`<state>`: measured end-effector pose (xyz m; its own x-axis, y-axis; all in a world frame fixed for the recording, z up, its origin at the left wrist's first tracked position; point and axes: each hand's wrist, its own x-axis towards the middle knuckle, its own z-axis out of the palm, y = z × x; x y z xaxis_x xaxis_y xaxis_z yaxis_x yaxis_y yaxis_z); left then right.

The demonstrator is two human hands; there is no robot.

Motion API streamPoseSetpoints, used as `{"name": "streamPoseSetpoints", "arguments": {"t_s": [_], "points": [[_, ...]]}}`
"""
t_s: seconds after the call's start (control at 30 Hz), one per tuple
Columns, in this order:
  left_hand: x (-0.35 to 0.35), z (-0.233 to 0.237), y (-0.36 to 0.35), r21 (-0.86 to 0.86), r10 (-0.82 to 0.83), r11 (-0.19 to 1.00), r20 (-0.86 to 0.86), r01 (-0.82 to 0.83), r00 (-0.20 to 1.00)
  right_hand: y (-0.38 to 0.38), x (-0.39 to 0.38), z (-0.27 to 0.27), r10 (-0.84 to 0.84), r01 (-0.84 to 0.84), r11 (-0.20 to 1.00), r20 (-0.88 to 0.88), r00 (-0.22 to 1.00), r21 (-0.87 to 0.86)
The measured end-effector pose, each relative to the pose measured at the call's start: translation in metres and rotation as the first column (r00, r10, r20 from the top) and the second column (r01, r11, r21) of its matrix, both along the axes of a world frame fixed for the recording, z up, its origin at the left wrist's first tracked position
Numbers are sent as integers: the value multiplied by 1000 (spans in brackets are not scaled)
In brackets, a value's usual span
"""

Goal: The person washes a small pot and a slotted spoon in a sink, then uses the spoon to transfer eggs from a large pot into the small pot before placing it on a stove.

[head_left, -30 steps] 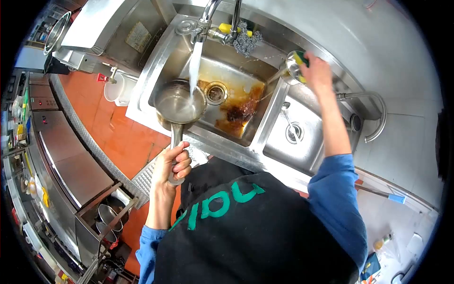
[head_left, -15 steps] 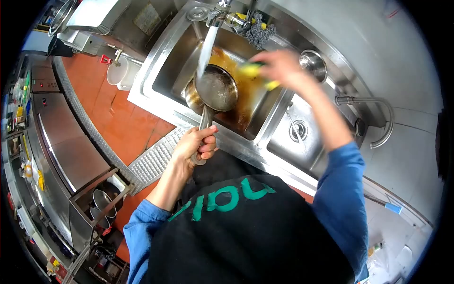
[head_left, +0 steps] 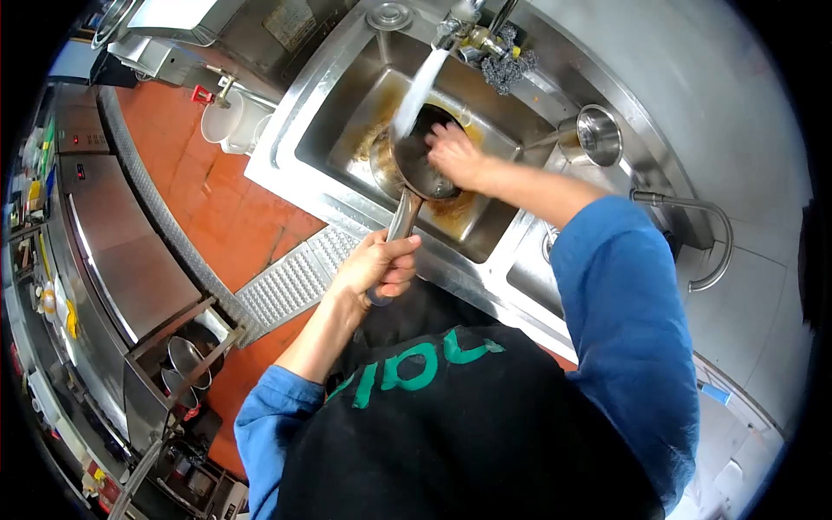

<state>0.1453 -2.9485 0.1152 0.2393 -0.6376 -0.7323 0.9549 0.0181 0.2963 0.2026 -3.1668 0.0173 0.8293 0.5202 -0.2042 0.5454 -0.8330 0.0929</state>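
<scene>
My left hand [head_left: 381,267] is closed around the metal handle [head_left: 405,217] of a saucepan [head_left: 425,178], which is tilted over the large sink basin [head_left: 334,130]. Inside the pan is my right hand [head_left: 455,156], its fingers blurred and partly hidden, so whether they hold anything does not show. Water streams from the tap [head_left: 451,33] onto the pan's left side. Brown, rusty-looking liquid or stain marks the basin floor below. No sponge is visible now.
A steel wool scrubber [head_left: 503,74] hangs beside the tap. On the right stand a small metal pot [head_left: 598,134] and a curved spout [head_left: 719,251] by the smaller basin [head_left: 533,277]. White buckets [head_left: 223,121] are on the red floor at left.
My right hand has come from the right of the basin into the pan. The blurred yellow-green sponge near it is out of sight. The view has shifted slightly; my left hand keeps its grip.
</scene>
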Motion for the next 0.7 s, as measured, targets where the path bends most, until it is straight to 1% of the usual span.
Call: {"name": "streamPoseSetpoints", "arguments": {"t_s": [0.03,0.07,0.1,0.13,0.17,0.2,0.23,0.27,0.3,0.33,0.37,0.4,0.43,0.47,0.5,0.53,0.6,0.63,0.7], "points": [[0,-5,-3,23,-10,1000,24,9,1000,11,-4,-5,-199,225,972,-273,941,65],[-2,-9,-8,16,-17,1000,25,17,1000,23,-2,-12,-352,450,891,-531,771,63],[-6,-11,-15,31,23,999,16,-24,1000,27,3,-23,-367,644,747,-705,607,167],[-7,-13,-19,47,66,997,10,-66,998,31,10,-37,-308,809,547,-848,432,214],[-7,-15,-18,18,61,998,14,-61,998,43,12,-51,-464,918,249,-795,392,307],[-4,-16,-18,18,54,998,17,-54,998,43,20,-81,-29,927,-190,-946,323,323],[-2,-17,-18,-19,71,997,-11,-71,997,53,28,-77,29,808,-515,-937,349,285],[-1,-17,-15,-50,89,995,-42,-91,995,63,32,-72,80,602,-777,-919,387,186],[2,-13,-11,-39,90,995,-42,-91,995,62,31,-54,-26,663,-643,-876,481,383],[5,-5,-6,-104,110,987,-98,-121,989,56,26,-26,-114,681,-472,-804,583,560],[8,-1,-3,-173,126,973,-155,-153,980,52,14,-1,-230,539,-334,-621,749,773],[10,-3,-1,-176,127,972,-153,-153,980,44,5,6,-297,546,-140,-561,773,826],[10,-6,1,-209,125,964,-190,-164,974,44,-2,22,-278,489,32,-462,842,872],[7,-8,4,-236,114,957,-231,-170,966,45,-8,37,-244,419,193,-370,896,887],[6,-6,4,-204,81,971,-208,-124,975,42,-6,39,-153,190,389,-140,978,902],[6,-3,3,-205,71,972,-203,-113,977,42,-4,39,-107,90,450,-46,993,888],[3,6,2,-200,59,974,-241,-109,969,34,7,36,35,-97,627,97,995,773],[0,3,1,-247,70,958,-280,-142,957,33,13,33,30,-92,624,95,995,776],[-2,6,-4,-221,64,968,-253,-123,965,28,25,28,75,-271,800,359,931,536]]}}
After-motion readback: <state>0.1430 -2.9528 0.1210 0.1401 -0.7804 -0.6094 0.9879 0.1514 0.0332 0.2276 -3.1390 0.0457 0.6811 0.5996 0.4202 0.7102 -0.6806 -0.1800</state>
